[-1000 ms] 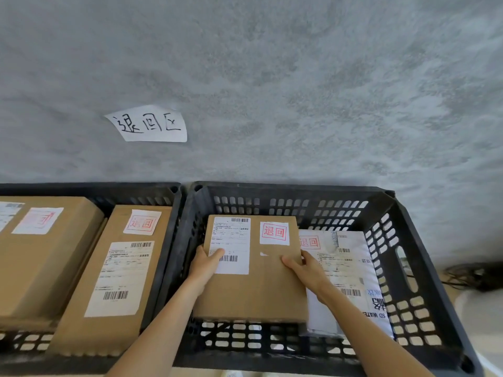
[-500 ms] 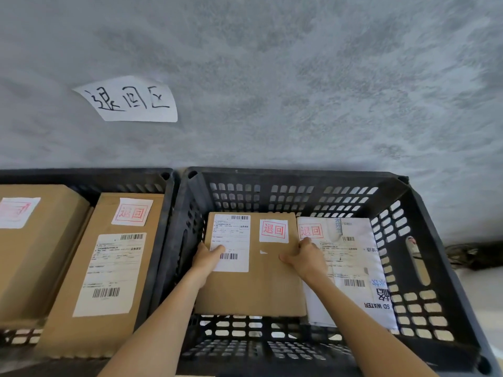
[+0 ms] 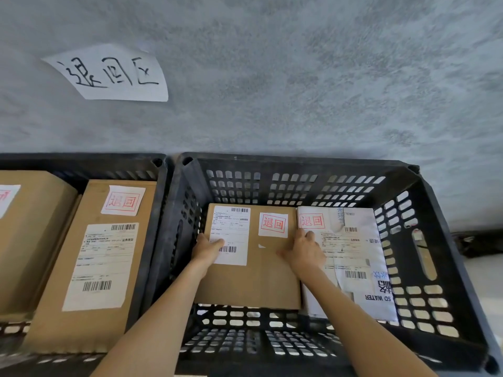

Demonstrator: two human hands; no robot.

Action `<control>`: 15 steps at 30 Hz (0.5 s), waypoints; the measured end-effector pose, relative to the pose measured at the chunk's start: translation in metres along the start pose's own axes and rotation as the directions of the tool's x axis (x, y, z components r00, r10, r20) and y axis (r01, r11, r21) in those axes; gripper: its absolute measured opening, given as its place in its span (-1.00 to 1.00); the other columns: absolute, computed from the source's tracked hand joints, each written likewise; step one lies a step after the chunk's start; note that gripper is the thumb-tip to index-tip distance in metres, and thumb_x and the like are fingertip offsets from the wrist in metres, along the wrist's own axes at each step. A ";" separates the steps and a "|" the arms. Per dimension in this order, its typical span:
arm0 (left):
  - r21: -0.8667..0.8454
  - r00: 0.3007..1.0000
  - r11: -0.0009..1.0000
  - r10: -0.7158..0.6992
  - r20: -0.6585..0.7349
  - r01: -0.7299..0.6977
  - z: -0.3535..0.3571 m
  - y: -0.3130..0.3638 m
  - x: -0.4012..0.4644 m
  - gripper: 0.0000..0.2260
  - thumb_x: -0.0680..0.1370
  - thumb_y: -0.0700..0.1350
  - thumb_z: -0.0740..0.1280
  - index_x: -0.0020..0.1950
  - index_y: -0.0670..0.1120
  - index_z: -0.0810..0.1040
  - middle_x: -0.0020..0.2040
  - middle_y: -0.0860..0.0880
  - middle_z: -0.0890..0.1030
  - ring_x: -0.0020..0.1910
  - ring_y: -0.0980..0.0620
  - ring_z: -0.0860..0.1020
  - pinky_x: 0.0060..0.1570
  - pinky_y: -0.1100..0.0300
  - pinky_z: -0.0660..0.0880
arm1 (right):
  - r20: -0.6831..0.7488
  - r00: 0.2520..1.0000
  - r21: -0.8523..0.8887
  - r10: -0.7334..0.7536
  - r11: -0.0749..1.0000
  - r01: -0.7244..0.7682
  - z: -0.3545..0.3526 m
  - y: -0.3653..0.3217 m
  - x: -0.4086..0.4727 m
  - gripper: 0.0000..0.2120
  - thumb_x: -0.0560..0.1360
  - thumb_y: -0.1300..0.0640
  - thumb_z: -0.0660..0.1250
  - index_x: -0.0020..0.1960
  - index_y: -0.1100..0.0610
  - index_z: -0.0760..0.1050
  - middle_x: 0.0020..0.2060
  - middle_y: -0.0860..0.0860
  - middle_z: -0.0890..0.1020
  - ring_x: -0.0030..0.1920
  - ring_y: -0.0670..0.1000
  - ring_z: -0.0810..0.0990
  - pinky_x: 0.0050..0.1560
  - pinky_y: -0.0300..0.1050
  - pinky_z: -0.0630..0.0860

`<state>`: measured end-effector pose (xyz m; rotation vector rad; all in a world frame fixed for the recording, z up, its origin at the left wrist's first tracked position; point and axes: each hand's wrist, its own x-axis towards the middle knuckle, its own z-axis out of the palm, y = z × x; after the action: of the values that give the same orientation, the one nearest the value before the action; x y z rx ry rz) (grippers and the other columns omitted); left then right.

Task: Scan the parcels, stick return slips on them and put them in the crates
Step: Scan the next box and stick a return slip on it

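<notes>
Left hand (image 3: 207, 247) and right hand (image 3: 302, 250) grasp the box (image 3: 253, 278) by its two side edges, thumbs laid on its top face. Over the last second the box has sunk from a raised, tilted carry to what appears to be the crate (image 3: 424, 202) floor, its far edge now close to the back wall; the hands have not let go. Between the hands sit the shipping label (image 3: 231, 229) under the left thumb and the red-stamped return slip (image 3: 273, 224). Just beyond the right hand, touching the box's edge, lies a white mailer (image 3: 353, 257) bearing its own slip (image 3: 311, 221). Past the left hand, over the crate wall, a second crate (image 3: 152, 202) holds two more slipped boxes (image 3: 92, 268). Above, a paper sign (image 3: 109, 73) hangs on the wall.

Judgement: the slip is on and placement is all but finished; only release remains. Whether the scan is done cannot be told.
</notes>
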<state>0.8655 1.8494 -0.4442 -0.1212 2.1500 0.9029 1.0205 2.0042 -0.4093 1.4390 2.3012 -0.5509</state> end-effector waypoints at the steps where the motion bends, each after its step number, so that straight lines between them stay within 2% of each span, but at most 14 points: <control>1: 0.006 1.000 1.000 0.000 0.000 0.000 0.000 0.001 0.000 -0.62 0.58 -0.15 0.30 0.35 -0.22 0.31 0.25 -0.15 0.54 0.13 -0.13 0.54 -0.02 0.14 0.41 | 0.000 1.000 -0.003 -0.004 1.000 0.004 -0.001 0.000 -0.001 -0.44 0.49 -0.04 0.37 0.37 0.11 0.22 0.23 0.07 0.37 0.20 0.13 0.48 -0.01 0.01 0.48; 4: 0.007 1.000 1.000 -0.009 0.030 0.009 -0.002 0.001 -0.001 -0.61 0.58 -0.15 0.30 0.36 -0.21 0.30 0.24 -0.14 0.54 0.02 -0.07 0.53 -0.05 0.12 0.44 | 0.008 1.000 0.001 -0.017 1.000 0.017 -0.004 0.002 -0.003 -0.43 0.50 -0.04 0.37 0.38 0.11 0.22 0.25 0.07 0.36 0.21 0.14 0.47 0.00 0.01 0.49; 7: -0.011 0.999 1.000 -0.015 0.048 0.015 -0.006 0.006 -0.006 -0.61 0.56 -0.16 0.32 0.35 -0.19 0.31 0.21 -0.15 0.57 0.03 -0.09 0.57 -0.01 0.07 0.53 | 0.029 0.998 0.029 -0.048 0.998 0.047 -0.010 0.004 -0.006 -0.40 0.50 -0.04 0.37 0.41 0.13 0.20 0.26 0.07 0.37 0.23 0.13 0.46 0.04 0.01 0.48; 10: -0.002 0.999 1.000 0.025 0.024 -0.025 -0.010 0.016 -0.017 -0.61 0.55 -0.17 0.32 0.34 -0.20 0.31 0.14 -0.14 0.59 -0.04 -0.07 0.59 -0.10 0.08 0.55 | 0.076 0.992 0.064 -0.104 0.993 0.099 -0.017 0.007 -0.010 -0.39 0.51 -0.02 0.35 0.44 0.13 0.18 0.29 0.08 0.40 0.27 0.14 0.46 0.14 0.05 0.48; 11: 0.044 0.999 0.998 0.053 0.010 -0.054 -0.011 0.020 -0.023 -0.61 0.56 -0.16 0.31 0.34 -0.19 0.32 0.14 -0.13 0.59 -0.04 -0.07 0.58 -0.11 0.09 0.54 | 0.090 0.988 0.066 -0.129 0.990 0.123 -0.020 0.008 -0.011 -0.40 0.51 -0.02 0.35 0.44 0.13 0.19 0.29 0.08 0.40 0.28 0.14 0.45 0.16 0.06 0.48; 13: 0.203 0.988 0.968 0.154 -0.014 -0.148 -0.014 0.030 -0.037 -0.63 0.57 -0.13 0.30 0.35 -0.16 0.34 0.20 -0.12 0.56 0.06 -0.09 0.57 0.01 0.06 0.53 | 0.100 0.976 0.025 -0.194 0.981 0.192 -0.026 0.009 -0.014 -0.40 0.52 -0.02 0.33 0.45 0.11 0.18 0.31 0.08 0.39 0.30 0.13 0.42 0.18 0.07 0.48; 15: 0.399 0.947 0.872 0.320 -0.024 -0.285 -0.020 0.039 -0.053 -0.61 0.58 -0.12 0.28 0.39 -0.10 0.35 0.29 -0.09 0.50 0.22 -0.09 0.50 0.16 0.02 0.49 | 0.083 0.957 -0.115 -0.278 0.951 0.287 -0.036 0.007 -0.016 -0.40 0.54 -0.01 0.29 0.48 0.10 0.16 0.37 0.08 0.35 0.36 0.12 0.34 0.24 0.06 0.43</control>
<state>0.8751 1.8550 -0.3765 0.3955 2.4326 0.6239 1.0297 2.0134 -0.3713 1.0246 2.4570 -0.5124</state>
